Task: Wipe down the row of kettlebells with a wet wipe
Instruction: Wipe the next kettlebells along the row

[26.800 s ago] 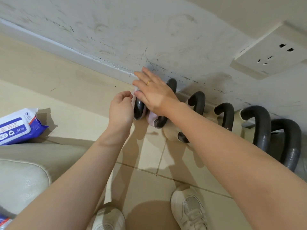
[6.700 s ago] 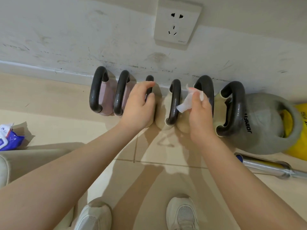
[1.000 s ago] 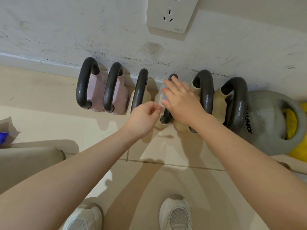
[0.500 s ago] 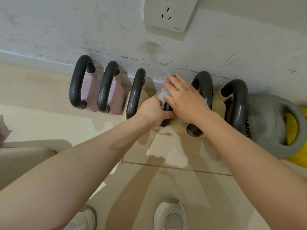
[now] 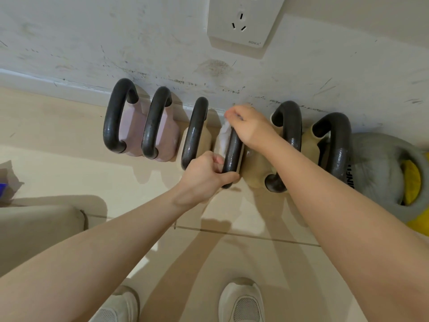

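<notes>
The row of kettlebells stands on the tiled floor hard against the scuffed wall, below a socket plate, and the person is bent over the fourth one from the left, a beige kettlebell with a dark handle. The left hand is curled round the near end of that handle, holding it steady, while the right hand pinches a white wet wipe and presses it down between the handle and the body at the far side. To the left stand two pink kettlebells and another beige one; to the right come two more beige ones, the nearer half behind the right forearm, then a big grey kettlebell with something yellow behind it. These weights look heavy and rigid, so I'd judge they won't shift under a rubbing hand, though tipping one for its underside would need a firm hold through the loop of the handle, the only real place to take it. The handles shine as if damp and may be slick. The wipe is limp and soft, likely to bunch or tear on rough casting, so it wants folding over the fingers.
</notes>
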Available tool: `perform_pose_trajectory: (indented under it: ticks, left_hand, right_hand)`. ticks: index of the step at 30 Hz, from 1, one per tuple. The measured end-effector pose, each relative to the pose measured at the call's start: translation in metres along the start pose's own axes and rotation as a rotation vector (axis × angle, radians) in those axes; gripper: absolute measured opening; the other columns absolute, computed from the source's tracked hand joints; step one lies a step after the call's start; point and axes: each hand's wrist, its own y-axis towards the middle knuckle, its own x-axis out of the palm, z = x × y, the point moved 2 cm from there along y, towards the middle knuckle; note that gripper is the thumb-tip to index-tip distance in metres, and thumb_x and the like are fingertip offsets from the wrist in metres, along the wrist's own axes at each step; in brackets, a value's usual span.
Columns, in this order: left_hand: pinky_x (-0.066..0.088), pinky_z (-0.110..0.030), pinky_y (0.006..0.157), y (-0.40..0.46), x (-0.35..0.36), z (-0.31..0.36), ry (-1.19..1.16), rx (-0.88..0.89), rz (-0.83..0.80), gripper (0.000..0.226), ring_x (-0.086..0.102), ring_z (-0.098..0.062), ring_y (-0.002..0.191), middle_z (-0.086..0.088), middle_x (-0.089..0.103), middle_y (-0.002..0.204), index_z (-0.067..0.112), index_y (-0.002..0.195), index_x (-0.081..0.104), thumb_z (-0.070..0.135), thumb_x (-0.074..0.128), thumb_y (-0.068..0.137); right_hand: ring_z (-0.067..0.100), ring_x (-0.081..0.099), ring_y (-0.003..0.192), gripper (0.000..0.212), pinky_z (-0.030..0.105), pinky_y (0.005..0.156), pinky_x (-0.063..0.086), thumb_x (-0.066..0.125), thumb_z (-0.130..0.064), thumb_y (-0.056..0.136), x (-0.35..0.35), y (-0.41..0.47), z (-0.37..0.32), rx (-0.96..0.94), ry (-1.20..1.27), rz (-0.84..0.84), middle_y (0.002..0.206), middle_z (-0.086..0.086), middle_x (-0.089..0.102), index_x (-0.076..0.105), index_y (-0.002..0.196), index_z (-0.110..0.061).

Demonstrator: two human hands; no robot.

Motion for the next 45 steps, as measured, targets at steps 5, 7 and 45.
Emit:
perform_pose_trajectory:
  ticks: [5,7,45]
  left_hand:
    - [0.05,-0.032,0.075,-0.003,-0.002,0.002,0.072,0.075,-0.051,0.024,0.067,-0.022,0.082,-0.009,0.074,0.081,0.013,0.088,0.056,0.026,0.071,0.074]
    - [0.051,-0.035,0.076,-0.002,-0.001,0.004,0.095,0.123,-0.066,0.016,0.067,-0.023,0.08,-0.008,0.073,0.079,0.013,0.086,0.061,0.024,0.067,0.077]
    - [0.04,-0.026,0.056,0.021,0.011,0.012,0.049,0.133,-0.009,0.022,0.049,-0.013,0.054,-0.001,0.056,0.06,0.005,0.084,0.064,0.027,0.065,0.083]
  right_hand:
    - [0.024,0.051,0.098,0.054,0.034,0.083,0.038,0.024,-0.049,0.097,0.001,-0.004,0.001,0.488,0.483,0.089,0.103,0.006,0.054,0.046,0.129,-0.011]
    - [0.022,0.055,0.099,0.05,0.033,0.087,0.042,0.029,-0.049,0.096,0.009,-0.011,0.003,0.506,0.679,0.114,0.111,0.005,0.059,0.05,0.125,-0.013]
    - [0.027,0.058,0.104,0.051,0.033,0.082,0.048,0.047,-0.044,0.092,0.005,0.003,0.005,0.567,1.028,0.148,0.132,0.013,0.054,0.047,0.127,-0.006]
